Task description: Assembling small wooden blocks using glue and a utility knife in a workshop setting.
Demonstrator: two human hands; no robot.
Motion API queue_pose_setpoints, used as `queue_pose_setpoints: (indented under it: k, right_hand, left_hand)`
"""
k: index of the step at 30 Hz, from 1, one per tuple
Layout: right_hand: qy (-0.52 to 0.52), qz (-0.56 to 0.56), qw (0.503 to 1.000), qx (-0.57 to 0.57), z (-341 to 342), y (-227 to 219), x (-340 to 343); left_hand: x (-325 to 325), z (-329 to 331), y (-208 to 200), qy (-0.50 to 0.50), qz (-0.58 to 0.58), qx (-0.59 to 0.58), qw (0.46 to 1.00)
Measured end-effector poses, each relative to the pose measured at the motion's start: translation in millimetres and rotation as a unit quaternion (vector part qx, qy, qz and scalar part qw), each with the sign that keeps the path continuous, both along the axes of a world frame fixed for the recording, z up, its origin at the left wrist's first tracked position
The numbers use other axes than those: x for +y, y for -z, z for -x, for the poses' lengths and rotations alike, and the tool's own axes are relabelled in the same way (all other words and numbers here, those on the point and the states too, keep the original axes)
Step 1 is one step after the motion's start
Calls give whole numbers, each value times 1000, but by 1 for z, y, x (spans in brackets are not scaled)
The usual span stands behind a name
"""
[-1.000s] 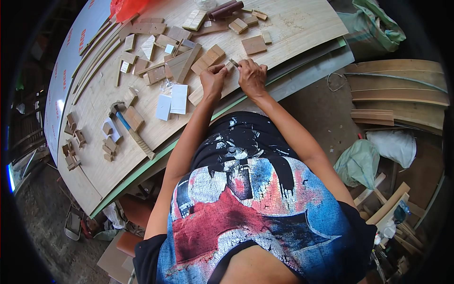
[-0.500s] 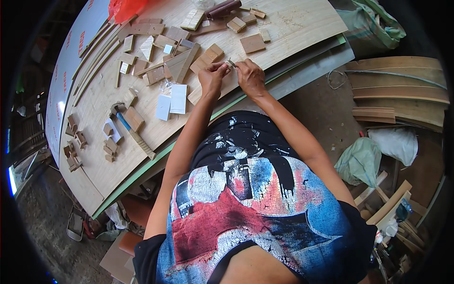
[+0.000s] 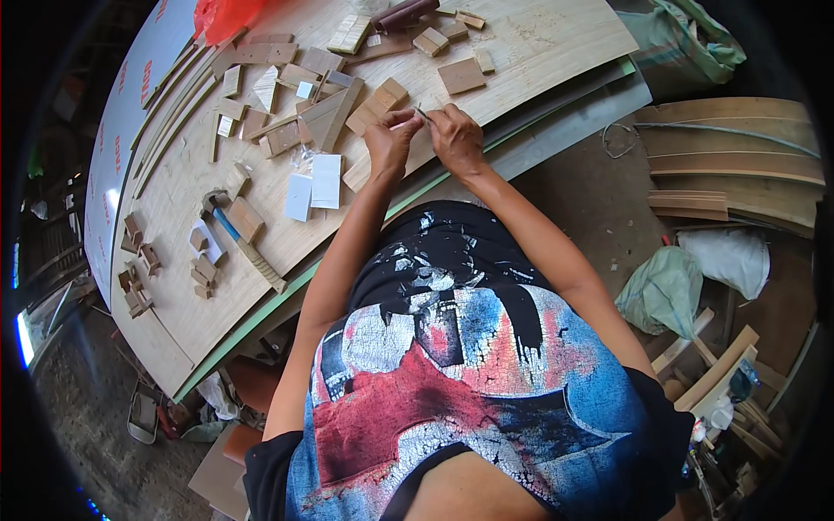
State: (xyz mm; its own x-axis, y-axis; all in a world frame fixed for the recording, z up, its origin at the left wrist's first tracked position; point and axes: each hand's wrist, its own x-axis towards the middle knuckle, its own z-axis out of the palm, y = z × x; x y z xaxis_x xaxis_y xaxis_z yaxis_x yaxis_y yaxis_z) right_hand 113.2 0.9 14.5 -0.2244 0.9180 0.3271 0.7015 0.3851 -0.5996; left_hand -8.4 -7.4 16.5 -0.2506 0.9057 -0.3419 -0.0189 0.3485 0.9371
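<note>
Pale plywood (image 3: 556, 61), flat and faintly grained, flecked with light specks toward the far right. Scattered over it, wooden blocks (image 3: 462, 76) in tan and brown: plain rectangles, narrow battens, little cut pieces, edges mostly square. Toward the left, a hammer (image 3: 259, 260) with a metal head, blue upper handle and wood-coloured lower part, right alongside a reddish-brown block. Closer to the middle, two white cards (image 3: 326, 181), smooth and rectangular, side by side. At the far edge, crumpled red plastic (image 3: 228, 17), thin and glossy; farther right, a dark brown roll (image 3: 406, 16).

Between both hands, above the plywood near its front edge, a small thin piece (image 3: 420, 112): dark, narrow, straight-looking, mostly covered by fingers, material too small to tell. Right hand (image 3: 455, 141): fingers bent inward, tips pinching the small thin piece. Left hand (image 3: 388, 143): thumb and forefinger pressed together, close against the right fingertips; impossible to tell whether also pinching the piece. Just beyond the left knuckles, a two-toned block (image 3: 378, 105).
</note>
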Motion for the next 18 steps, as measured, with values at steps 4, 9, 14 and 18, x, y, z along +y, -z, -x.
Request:
queue_pose_setpoints:
  k: [4,9,14,18]
  right_hand:
    - [13,43,999,0,-1,7,-1]
    - [4,48,998,33,-3,3,-8]
    - [10,64,998,11,-6,-3,-14]
    - [8,73,997,-25,-5,-2,-16]
  left_hand:
    - [-6,-9,-9,33,-35,96,994]
    - [-18,-12,-4,66,-179,239,952]
    - [-23,-15,-1,79,-186,280,938]
    - [-22,-18,-6,58,-197,260,943]
